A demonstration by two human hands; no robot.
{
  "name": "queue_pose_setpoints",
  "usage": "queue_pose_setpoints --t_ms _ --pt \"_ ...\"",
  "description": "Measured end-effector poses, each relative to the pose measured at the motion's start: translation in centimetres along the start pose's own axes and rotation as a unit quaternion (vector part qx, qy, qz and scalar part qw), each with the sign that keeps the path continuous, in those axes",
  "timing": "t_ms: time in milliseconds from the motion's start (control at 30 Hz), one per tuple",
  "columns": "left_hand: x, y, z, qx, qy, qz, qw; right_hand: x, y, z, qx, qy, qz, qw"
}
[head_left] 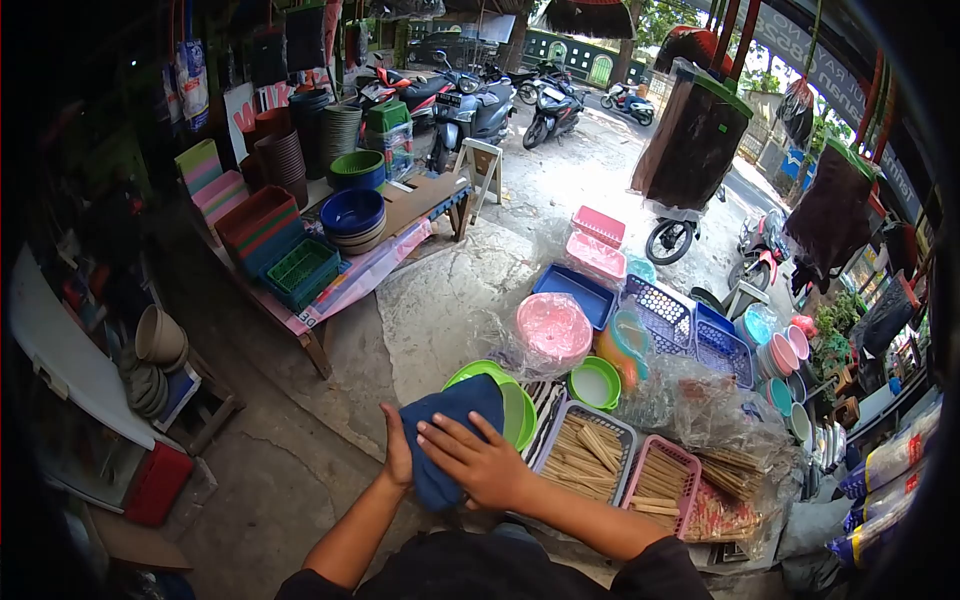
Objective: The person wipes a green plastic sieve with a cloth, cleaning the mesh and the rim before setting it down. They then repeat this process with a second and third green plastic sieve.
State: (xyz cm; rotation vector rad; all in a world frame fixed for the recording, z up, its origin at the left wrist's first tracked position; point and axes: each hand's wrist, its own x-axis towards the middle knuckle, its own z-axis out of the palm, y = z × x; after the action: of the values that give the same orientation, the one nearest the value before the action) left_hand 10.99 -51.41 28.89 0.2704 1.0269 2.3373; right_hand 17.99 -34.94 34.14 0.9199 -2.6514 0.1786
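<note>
A folded dark blue cloth (pixel 440 425) is between my two hands, low in the middle of the view. My left hand (pixel 397 447) stands upright against its left edge, fingers stretched up. Across the cloth's right side lies my right hand (pixel 478 458), palm down with its fingers spread. Just behind the cloth is a light green basin (pixel 515 412), partly covered by it. To the right are a grey basket (pixel 622 462) of wooden sticks and a green-rimmed bowl (pixel 594 383).
A table (pixel 405 240) at the upper left holds stacked bowls and baskets. Blue trays (pixel 577 296) and a pink basket (pixel 690 475) lie on the right. Dark bundles (pixel 690 140) hang at the upper right. Parked motorbikes (pixel 480 112) stand beyond. A red box (pixel 158 484) is at the left.
</note>
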Motion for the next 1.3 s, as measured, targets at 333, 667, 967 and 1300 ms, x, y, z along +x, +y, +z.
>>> queue_pose_setpoints --t_ms 333,667,967,1300 --pt "-1.9 -0.4 -1.4 0.063 0.023 0.056 0.996 0.9 5.2 1.2 0.232 0.201 0.200 0.930" --pt "-0.8 0.2 -1.2 0.045 0.053 0.004 0.998 2.8 2.5 1.7 0.176 0.117 0.182 0.960" --pt "0.8 3.3 -3.6 -0.133 0.109 -0.046 0.984 -0.2 -3.5 6.6 0.039 0.059 0.058 0.996" --pt "-0.3 0.1 -6.2 -0.187 0.154 -0.056 0.969 -4.0 -0.9 6.4 0.163 0.289 0.237 0.913"
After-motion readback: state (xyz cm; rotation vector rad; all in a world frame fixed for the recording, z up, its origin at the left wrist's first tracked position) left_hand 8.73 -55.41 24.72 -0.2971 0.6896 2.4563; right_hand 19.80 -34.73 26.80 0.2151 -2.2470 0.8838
